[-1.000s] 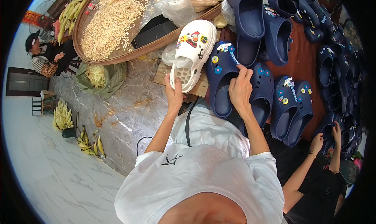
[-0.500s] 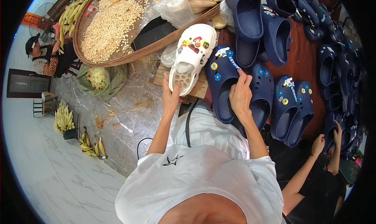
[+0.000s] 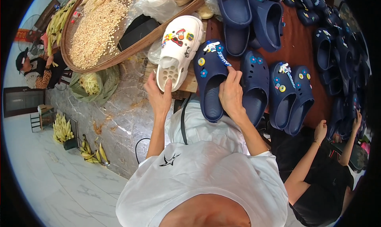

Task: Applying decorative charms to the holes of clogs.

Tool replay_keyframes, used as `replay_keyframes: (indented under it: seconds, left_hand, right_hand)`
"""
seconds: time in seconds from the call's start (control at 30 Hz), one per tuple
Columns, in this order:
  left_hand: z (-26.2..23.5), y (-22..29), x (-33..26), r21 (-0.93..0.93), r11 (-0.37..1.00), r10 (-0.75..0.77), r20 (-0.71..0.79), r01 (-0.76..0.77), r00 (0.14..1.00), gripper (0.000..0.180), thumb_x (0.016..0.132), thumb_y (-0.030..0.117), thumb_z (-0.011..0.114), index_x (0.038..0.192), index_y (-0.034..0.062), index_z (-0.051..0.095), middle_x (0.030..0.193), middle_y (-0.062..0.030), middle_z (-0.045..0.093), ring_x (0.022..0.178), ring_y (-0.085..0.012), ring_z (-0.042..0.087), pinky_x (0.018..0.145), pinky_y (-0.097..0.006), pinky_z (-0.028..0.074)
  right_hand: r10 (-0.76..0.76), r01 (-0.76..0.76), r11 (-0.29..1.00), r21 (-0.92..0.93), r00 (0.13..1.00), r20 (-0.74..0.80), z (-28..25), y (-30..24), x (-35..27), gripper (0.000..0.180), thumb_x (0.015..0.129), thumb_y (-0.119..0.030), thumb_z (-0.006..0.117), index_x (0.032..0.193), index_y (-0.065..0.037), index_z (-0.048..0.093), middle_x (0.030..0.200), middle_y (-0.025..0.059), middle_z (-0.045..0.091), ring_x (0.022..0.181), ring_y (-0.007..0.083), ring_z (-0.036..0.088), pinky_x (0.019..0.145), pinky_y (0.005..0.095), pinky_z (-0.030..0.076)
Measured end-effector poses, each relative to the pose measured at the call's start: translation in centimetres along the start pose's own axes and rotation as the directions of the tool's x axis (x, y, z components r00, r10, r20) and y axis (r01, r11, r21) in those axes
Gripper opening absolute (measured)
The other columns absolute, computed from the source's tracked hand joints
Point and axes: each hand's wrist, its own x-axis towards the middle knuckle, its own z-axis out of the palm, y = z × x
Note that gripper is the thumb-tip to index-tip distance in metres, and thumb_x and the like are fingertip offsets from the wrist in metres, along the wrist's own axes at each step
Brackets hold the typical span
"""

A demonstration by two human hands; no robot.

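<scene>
My left hand (image 3: 160,96) holds the heel end of a white clog (image 3: 183,34), its thumb over the rim and onto the perforated insole. Colourful charms dot that clog's upper, and clear plastic shows inside its opening. Just right of it is a navy clog (image 3: 210,78) with flower charms and a long blue-and-white charm. My right hand (image 3: 231,92) grips this navy clog by its right side, fingers closed at the rim. Another navy clog (image 3: 254,84) with two blue flower charms lies beside my right hand.
More navy clogs (image 3: 283,96) cover the reddish-brown table (image 3: 295,38). A round woven tray (image 3: 131,56) of corn kernels stands at the far left, above a bag of husks (image 3: 95,86). Another person's hands (image 3: 320,131) touch clogs at right; someone else sits far left.
The whole view has shifted, so most things appear farther left and higher. Both hands still hold their clogs, and the navy one sits slightly nearer me relative to its neighbours.
</scene>
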Motion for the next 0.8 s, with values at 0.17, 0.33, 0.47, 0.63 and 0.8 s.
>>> replay_keyframes:
  seconds: [0.17, 0.33, 0.47, 0.63, 0.8]
  left_hand:
    - [-1.3, 4.1, -1.1, 0.023, 0.945, 0.313, -0.335, -0.325, 0.889, 0.059, 0.086, 0.019, 0.068, 0.138, 0.0004, 0.048, 0.122, -0.0137, 0.049, 0.096, -0.0184, 0.047, 0.08, -0.031, 0.041]
    - [1.4, 7.0, -4.6, -0.483, 0.808, 0.408, 0.044, -0.338, 0.912, 0.034, 0.086, -0.003, 0.06, 0.12, -0.0002, 0.06, 0.107, -0.0079, 0.056, 0.087, -0.0142, 0.055, 0.079, -0.026, 0.045]
    - [4.9, 9.3, -6.8, -0.615, 0.78, 0.261, 0.483, 0.112, 0.836, 0.05, 0.091, 0.001, 0.062, 0.139, -0.0004, 0.049, 0.136, -0.0127, 0.052, 0.122, -0.0203, 0.053, 0.099, -0.032, 0.045]
    - [9.1, 10.6, -5.8, -0.696, 0.615, 0.062, 0.513, 0.372, 0.856, 0.06, 0.097, 0.016, 0.063, 0.146, -0.0041, 0.036, 0.144, -0.0128, 0.044, 0.134, -0.0222, 0.042, 0.111, -0.035, 0.035]
    - [11.4, 10.4, -3.0, -0.628, 0.397, -0.203, 0.651, 0.669, 0.732, 0.038, 0.101, 0.036, 0.06, 0.111, -0.0008, 0.061, 0.108, -0.002, 0.06, 0.1, -0.0106, 0.053, 0.089, -0.026, 0.042]
  right_hand:
    - [-0.016, 0.017, 0.994, 0.104, 1.0, -0.013, -2.0, 0.0, -0.8, 0.052, 0.089, -0.002, 0.064, 0.135, 0.002, 0.04, 0.113, 0.025, 0.046, 0.086, 0.0461, 0.061, 0.072, 0.0503, 0.053]
    - [-0.126, 0.121, 0.992, -0.036, 0.969, -0.213, -6.5, 0.0, -1.0, 0.034, 0.088, -0.008, 0.069, 0.12, -0.003, 0.059, 0.108, 0.0182, 0.054, 0.096, 0.0372, 0.059, 0.079, 0.0437, 0.05]
    - [-0.023, -0.014, 0.982, -0.188, 0.981, -0.191, -7.7, 1.7, -1.9, 0.048, 0.084, -0.018, 0.075, 0.126, -0.004, 0.057, 0.12, 0.018, 0.053, 0.113, 0.0369, 0.05, 0.095, 0.0468, 0.04]
    - [0.004, -0.046, 0.976, -0.212, 0.981, -0.196, -6.2, 4.2, -2.8, 0.062, 0.08, -0.022, 0.078, 0.132, -0.002, 0.052, 0.13, 0.0214, 0.047, 0.122, 0.0394, 0.045, 0.102, 0.0499, 0.036]
    - [0.0, -0.05, 0.975, -0.215, 0.973, -0.229, -5.5, 4.9, -2.3, 0.063, 0.078, -0.02, 0.078, 0.133, -0.002, 0.051, 0.132, 0.0222, 0.046, 0.125, 0.0397, 0.044, 0.104, 0.0507, 0.034]
